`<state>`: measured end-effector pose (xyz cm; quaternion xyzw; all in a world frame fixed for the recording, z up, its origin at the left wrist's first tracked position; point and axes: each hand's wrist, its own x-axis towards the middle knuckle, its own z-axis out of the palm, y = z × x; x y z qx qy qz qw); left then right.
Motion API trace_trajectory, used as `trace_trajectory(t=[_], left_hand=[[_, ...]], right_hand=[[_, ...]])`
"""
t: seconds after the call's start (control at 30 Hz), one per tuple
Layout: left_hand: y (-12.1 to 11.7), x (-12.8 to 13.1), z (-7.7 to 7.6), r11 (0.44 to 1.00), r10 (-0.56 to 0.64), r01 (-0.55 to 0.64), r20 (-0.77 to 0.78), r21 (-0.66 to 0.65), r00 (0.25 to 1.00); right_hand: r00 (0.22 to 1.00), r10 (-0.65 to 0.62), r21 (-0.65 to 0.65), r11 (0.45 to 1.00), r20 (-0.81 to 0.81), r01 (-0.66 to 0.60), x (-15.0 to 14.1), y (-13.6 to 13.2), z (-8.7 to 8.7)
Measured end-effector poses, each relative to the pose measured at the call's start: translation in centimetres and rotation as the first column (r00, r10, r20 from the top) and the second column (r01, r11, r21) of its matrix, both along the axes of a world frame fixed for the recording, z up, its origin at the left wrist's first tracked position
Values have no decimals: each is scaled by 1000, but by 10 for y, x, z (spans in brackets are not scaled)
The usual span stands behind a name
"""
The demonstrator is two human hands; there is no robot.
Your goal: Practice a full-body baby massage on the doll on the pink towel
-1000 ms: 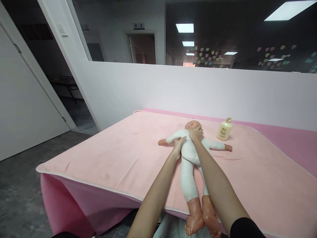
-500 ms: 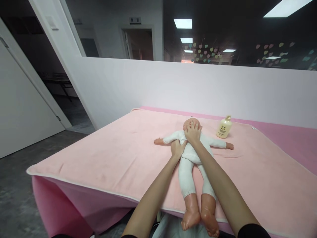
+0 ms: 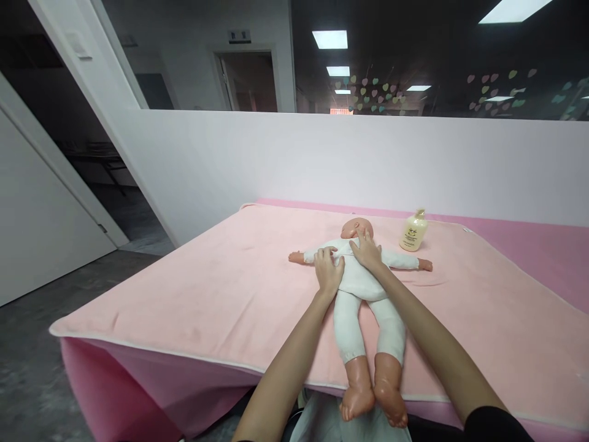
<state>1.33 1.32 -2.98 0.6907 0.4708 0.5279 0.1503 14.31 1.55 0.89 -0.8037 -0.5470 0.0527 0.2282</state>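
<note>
A baby doll [image 3: 363, 294] in a white suit lies on its back on the pink blanket [image 3: 221, 294], arms spread, bare feet hanging over the near edge. My left hand [image 3: 328, 271] rests flat on the doll's chest near its shoulder, fingers apart. My right hand [image 3: 367, 248] lies on the upper chest with fingertips touching the doll's chin and the lower part of its head [image 3: 357, 228]. Neither hand holds anything.
A cream pump bottle [image 3: 413, 231] stands on the blanket just right of the doll's head. A low white wall [image 3: 322, 159] with dark glass above runs behind the table. An open doorway [image 3: 87, 153] and grey floor lie to the left.
My right hand has slid down from covering the doll's face to its chin and upper chest. My left hand moved further onto the chest. The view shifted slightly.
</note>
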Motion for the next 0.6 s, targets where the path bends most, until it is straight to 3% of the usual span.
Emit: trace_trajectory(t=[0.1,0.17,0.3,0.43,0.6], left_hand=[[-4,2,5,990,-133,132,11,51,991],[-7,5,8,965,-260,261,-14,16,965],[-10,8,4,893,-447,436,-118,-110,887],[-5,4,-4,880,-475,465,-130,-98,870],[-9,1,-2,908,-418,416,-123,-42,900]], right_hand=[[996,92,-34,995,9,-91,12,-30,-9],[991,130,-23,991,-36,-131,20,-48,-18],[972,179,120,979,-153,-162,31,-71,-38],[939,212,321,939,-270,-120,33,-80,-53],[901,276,397,908,-334,-131,35,-85,-56]])
